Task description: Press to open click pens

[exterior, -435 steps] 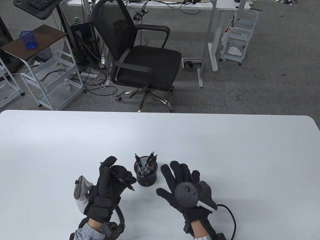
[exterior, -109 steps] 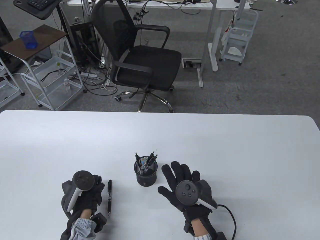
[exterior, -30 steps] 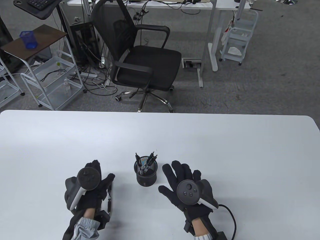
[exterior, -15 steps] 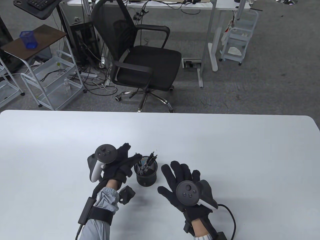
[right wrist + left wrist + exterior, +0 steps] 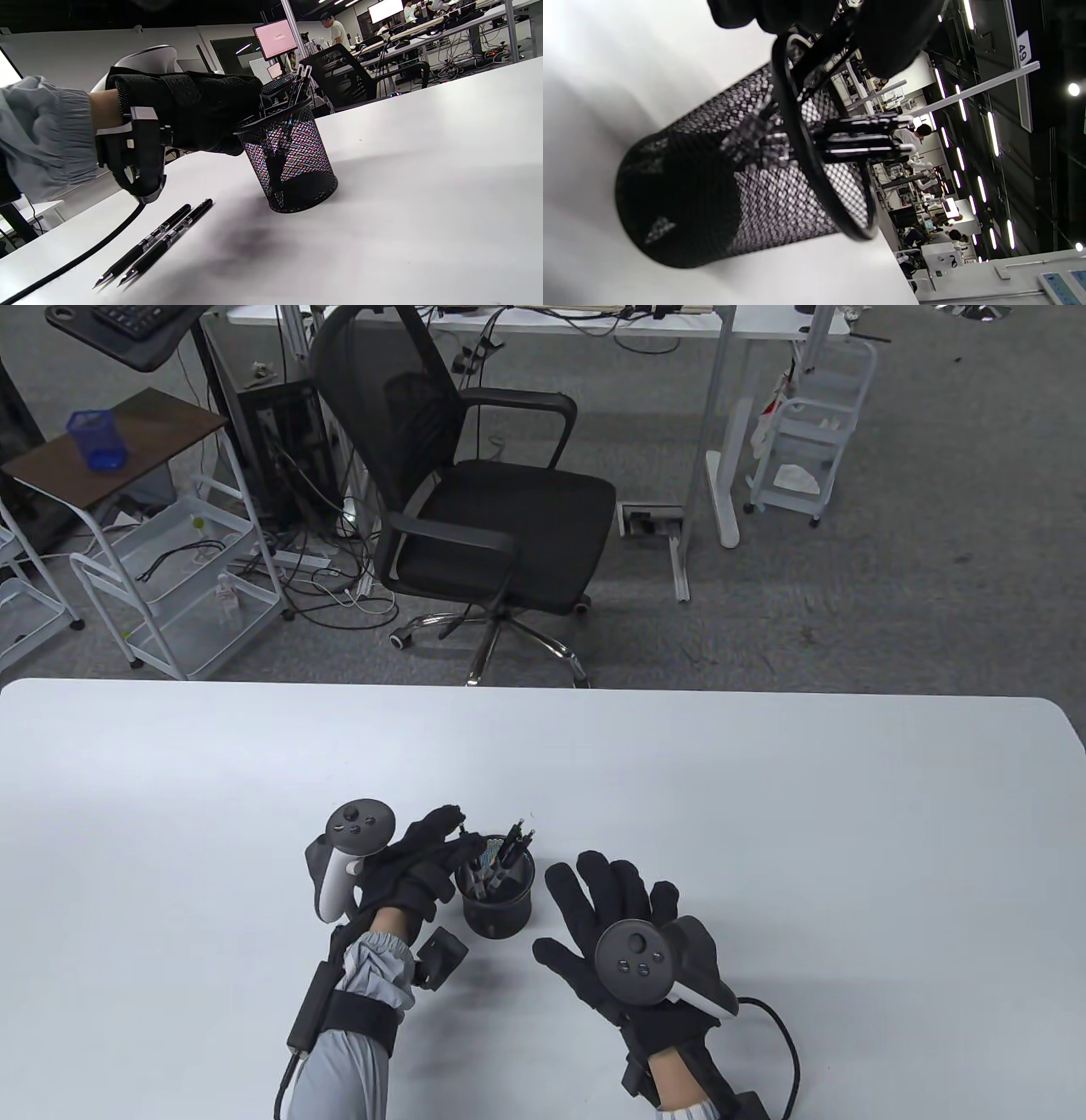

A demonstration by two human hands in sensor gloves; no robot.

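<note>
A black mesh pen cup (image 5: 496,899) stands on the white table (image 5: 764,814) between my hands, with several black click pens (image 5: 512,845) in it. My left hand (image 5: 454,830) reaches over the cup's left rim and pinches the top of one pen that stands in the cup. In the left wrist view my fingers (image 5: 895,38) close around that pen above the cup (image 5: 712,190). My right hand (image 5: 594,899) rests flat and spread on the table right of the cup, holding nothing. Two black pens (image 5: 165,242) lie side by side on the table near my left forearm.
A black office chair (image 5: 501,517) stands beyond the table's far edge. The right glove's cable (image 5: 789,1052) loops at the near edge. The left glove's cable (image 5: 63,267) trails on the table beside the two lying pens.
My left hand moved away from the pen lying on the table, up and right to the cup, and its fingers closed on a pen there. My right hand stayed put.
</note>
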